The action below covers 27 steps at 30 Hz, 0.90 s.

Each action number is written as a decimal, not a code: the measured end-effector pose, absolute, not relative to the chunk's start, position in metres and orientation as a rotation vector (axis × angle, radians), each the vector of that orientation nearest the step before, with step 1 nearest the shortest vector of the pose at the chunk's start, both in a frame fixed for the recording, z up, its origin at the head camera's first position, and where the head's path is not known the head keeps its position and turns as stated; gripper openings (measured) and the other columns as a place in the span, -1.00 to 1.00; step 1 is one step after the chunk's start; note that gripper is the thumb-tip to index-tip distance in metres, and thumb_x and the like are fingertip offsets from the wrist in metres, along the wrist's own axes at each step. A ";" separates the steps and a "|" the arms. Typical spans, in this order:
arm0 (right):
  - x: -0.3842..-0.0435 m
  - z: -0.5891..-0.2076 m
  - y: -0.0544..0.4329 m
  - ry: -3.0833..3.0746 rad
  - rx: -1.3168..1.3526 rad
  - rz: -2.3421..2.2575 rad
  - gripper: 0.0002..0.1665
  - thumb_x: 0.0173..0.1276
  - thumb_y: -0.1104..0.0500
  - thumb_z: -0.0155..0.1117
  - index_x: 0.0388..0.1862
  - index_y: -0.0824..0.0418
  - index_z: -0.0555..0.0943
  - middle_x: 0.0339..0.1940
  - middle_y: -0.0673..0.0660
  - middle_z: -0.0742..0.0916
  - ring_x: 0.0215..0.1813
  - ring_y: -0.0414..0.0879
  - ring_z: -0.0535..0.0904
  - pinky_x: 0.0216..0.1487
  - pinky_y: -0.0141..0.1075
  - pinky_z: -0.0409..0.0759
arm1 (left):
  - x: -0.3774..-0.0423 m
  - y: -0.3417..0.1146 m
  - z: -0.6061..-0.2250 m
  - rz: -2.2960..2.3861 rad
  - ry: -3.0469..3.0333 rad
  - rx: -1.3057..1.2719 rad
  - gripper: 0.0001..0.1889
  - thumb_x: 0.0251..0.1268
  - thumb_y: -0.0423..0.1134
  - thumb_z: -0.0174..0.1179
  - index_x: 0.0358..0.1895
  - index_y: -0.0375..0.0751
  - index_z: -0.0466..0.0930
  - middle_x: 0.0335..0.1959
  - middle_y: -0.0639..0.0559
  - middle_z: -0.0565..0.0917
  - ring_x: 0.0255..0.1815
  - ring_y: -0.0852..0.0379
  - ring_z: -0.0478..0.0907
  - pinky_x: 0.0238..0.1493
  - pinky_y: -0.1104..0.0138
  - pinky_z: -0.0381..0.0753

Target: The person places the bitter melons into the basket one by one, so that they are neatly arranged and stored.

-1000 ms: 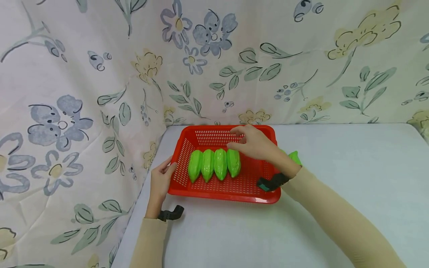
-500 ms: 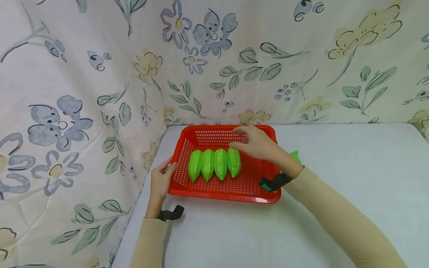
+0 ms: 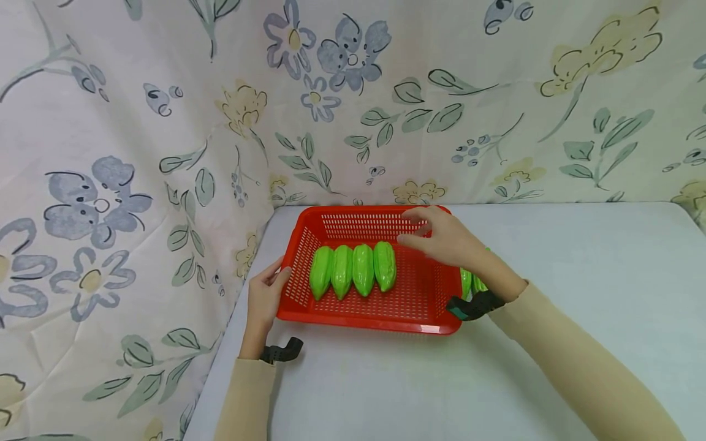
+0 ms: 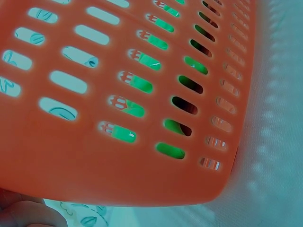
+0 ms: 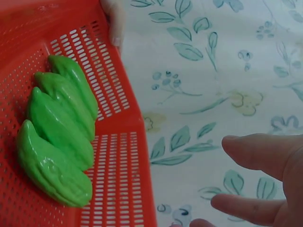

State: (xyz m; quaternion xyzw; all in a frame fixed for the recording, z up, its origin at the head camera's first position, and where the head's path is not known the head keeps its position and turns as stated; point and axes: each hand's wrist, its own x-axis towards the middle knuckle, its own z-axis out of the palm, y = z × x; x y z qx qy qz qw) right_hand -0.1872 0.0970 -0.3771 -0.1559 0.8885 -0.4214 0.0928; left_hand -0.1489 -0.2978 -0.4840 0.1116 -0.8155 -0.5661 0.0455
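Right hand (image 3: pixel 449 242) lifted off fourth green gourd (image 3: pixel 384 266), drew back toward 3 o'clock, fingers loose.

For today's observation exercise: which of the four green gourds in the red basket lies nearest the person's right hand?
The rightmost gourd in the row; it lies closest to the right hand, the other three farther left.

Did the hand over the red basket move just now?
Yes. The right hand slid rightward, away from the green vegetables, and now sits over the right rim of the red basket, empty.
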 end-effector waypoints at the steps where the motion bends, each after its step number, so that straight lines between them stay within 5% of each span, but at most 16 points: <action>1: -0.186 -0.377 0.099 2.635 -0.455 -1.256 -0.29 0.45 -0.10 0.35 0.45 0.20 0.48 0.34 0.24 0.60 0.22 0.20 0.61 -0.15 -0.12 0.79 | -0.149 -0.298 -0.484 -1.727 -2.493 0.342 -0.49 0.53 0.05 0.20 0.46 0.06 0.54 0.14 -0.21 0.76 -0.01 -0.13 0.74 -0.18 0.36 0.78; 16: -0.171 -0.378 0.143 2.663 -0.353 -1.267 -0.26 0.45 -0.12 0.36 0.47 0.19 0.44 0.33 0.28 0.60 0.23 0.20 0.58 -0.16 -0.07 0.81 | -0.149 -0.298 -0.482 -1.729 -2.487 0.337 -0.49 0.54 0.03 0.20 0.46 0.03 0.54 0.13 -0.21 0.76 -0.01 -0.12 0.75 -0.13 0.27 0.80; 27: -0.162 -0.387 0.188 2.697 -0.234 -1.272 -0.19 0.50 -0.21 0.28 0.53 0.22 0.38 0.43 0.35 0.53 0.29 0.29 0.55 -0.12 0.00 0.80 | -0.149 -0.297 -0.483 -1.734 -2.486 0.330 -0.49 0.53 0.05 0.21 0.46 0.04 0.54 0.12 -0.23 0.76 -0.17 0.17 0.75 -0.21 0.39 0.77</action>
